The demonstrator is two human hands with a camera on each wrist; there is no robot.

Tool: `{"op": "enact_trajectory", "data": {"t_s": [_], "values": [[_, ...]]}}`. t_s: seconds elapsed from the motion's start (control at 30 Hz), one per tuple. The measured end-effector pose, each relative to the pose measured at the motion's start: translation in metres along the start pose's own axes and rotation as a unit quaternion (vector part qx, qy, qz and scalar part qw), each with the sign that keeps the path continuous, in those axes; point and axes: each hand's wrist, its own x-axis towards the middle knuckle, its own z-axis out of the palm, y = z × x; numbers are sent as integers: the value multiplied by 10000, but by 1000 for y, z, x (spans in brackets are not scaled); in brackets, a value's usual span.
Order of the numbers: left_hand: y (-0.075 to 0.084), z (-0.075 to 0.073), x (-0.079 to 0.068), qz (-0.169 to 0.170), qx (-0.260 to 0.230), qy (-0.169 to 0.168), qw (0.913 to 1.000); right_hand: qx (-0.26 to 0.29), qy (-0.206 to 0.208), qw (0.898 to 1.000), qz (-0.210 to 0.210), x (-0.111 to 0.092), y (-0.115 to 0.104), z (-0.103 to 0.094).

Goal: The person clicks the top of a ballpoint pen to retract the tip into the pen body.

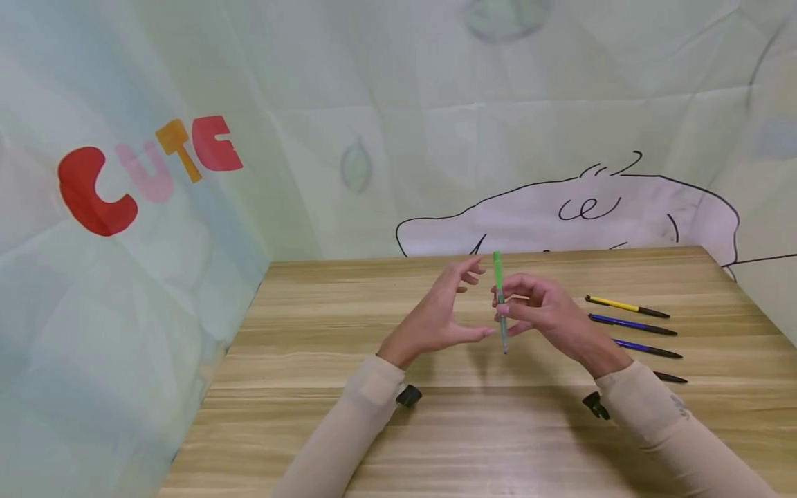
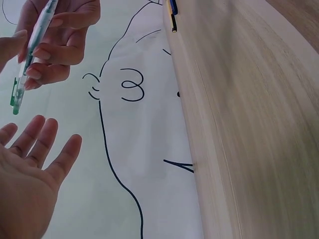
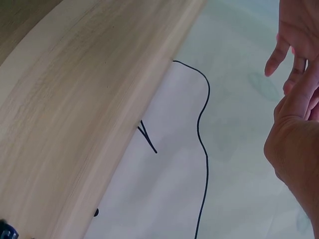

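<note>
Between thumb and fingers, my right hand (image 1: 542,311) pinches a green pen (image 1: 498,273) held nearly upright above the table. The pen has a bright green upper part and a clearer lower barrel. To its left, my left hand (image 1: 438,308) holds nothing, its thumb and fingers spread apart with the thumb tip close to the pen. In the left wrist view the pen (image 2: 35,50) shows its green clip end, above the left hand's (image 2: 30,174) extended fingers. The right wrist view shows the right hand (image 3: 294,129) from the side, with the pen hidden.
Right of the hands lie a yellow pen (image 1: 616,304), two blue pens (image 1: 635,324) and a dark-tipped pen (image 1: 671,377) partly covered by the right arm. The wooden table (image 1: 311,332) meets a printed cloth backdrop (image 1: 373,83) at the back and left.
</note>
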Motion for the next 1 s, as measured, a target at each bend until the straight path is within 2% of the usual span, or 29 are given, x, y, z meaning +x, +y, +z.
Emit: {"op": "enact_trajectory", "data": {"t_s": [0.5,0.83,1.0], "values": [[-2,4,4,128,-123,5,9998,209,-171,9996,2,4,2,13],[0,4,4,87,-47,-53,9999,270,-126,9995,51,5,4,17],[-1,4,4,208,-8,-38,9998,320,-54,9994,68,4,4,19]]}}
